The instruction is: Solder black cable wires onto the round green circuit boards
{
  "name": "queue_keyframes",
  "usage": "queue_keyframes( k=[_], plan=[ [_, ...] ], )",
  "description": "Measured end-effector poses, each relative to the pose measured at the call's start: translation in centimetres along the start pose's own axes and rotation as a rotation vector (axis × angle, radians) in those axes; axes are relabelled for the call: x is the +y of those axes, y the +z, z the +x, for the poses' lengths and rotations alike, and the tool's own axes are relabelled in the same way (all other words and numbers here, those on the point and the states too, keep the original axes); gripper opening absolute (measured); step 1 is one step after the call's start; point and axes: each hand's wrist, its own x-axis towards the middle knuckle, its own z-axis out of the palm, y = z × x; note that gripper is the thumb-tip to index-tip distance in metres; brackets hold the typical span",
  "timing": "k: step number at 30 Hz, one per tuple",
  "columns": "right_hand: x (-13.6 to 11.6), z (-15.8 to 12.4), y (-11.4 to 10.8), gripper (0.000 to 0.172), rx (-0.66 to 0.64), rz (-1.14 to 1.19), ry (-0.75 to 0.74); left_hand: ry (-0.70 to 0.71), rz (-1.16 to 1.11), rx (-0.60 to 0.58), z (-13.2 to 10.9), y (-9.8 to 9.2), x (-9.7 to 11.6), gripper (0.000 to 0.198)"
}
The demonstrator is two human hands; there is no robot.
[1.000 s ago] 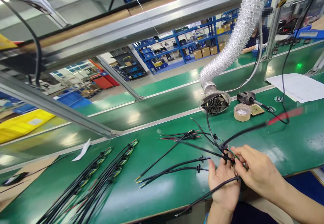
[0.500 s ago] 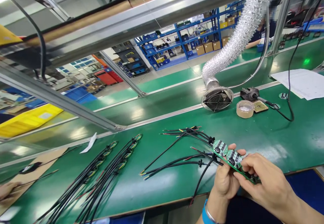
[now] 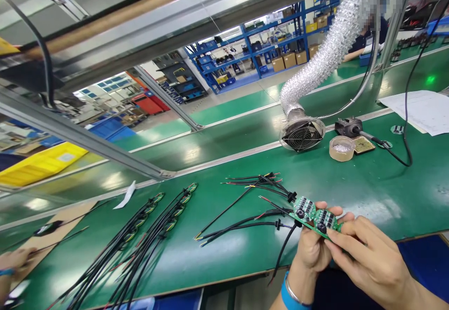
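A strip of round green circuit boards [image 3: 304, 208] with black parts on top is held in front of me. My left hand [image 3: 313, 249], with a blue band at the wrist, grips the strip from below. At its right end my right hand [image 3: 368, 249] pinches the strip between thumb and fingers, which cover that end. Several loose black cables [image 3: 245, 221] with bare coloured wire ends lie on the bench just left of the boards. Black grommets sit on some of these cables near the strip.
Two bundles of black cables [image 3: 143, 249] with small boards at their ends lie left. A fume fan [image 3: 303, 134], tape roll [image 3: 341, 148] and soldering iron [image 3: 368, 137] stand behind. Another person's hand [image 3: 16, 258] rests at the far left, on cardboard [image 3: 75, 214].
My right hand has shifted slightly along the circuit board strip, and the strip has tilted so more of its top shows. At the far left, the other person's hand has come further into view.
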Motion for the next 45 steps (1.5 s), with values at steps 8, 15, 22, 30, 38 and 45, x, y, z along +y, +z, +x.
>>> queue_keyframes(
  k=[8, 15, 22, 30, 38, 45],
  plan=[
    [-0.3, 0.4, 0.2, 0.020, 0.075, 0.021, -0.009, -0.003, 0.041, 0.035, -0.1, 0.1, -0.1, 0.047],
    [-0.1, 0.6, -0.6, 0.023, 0.008, 0.164, 0.057, 0.023, 0.091, 0.041, -0.2, -0.2, -0.3, 0.047],
    [0.0, 1.0, -1.2, 0.015, -0.048, 0.199, 0.157, 0.096, 0.144, 0.025, -0.3, 0.5, -0.2, 0.045],
    [-0.8, 0.4, -1.0, 0.021, 0.117, 0.165, 0.183, 0.308, 0.186, 0.036, -0.1, 0.9, -0.8, 0.037],
    [0.2, -0.5, -0.8, 0.014, -0.066, 0.342, 0.464, 0.218, 0.227, 0.025, 0.1, 1.1, -0.8, 0.039],
    [1.6, 0.3, -1.7, 0.012, -0.136, 0.261, 0.508, 0.173, 0.496, 0.324, 1.2, 0.8, -0.6, 0.039]
  ],
)
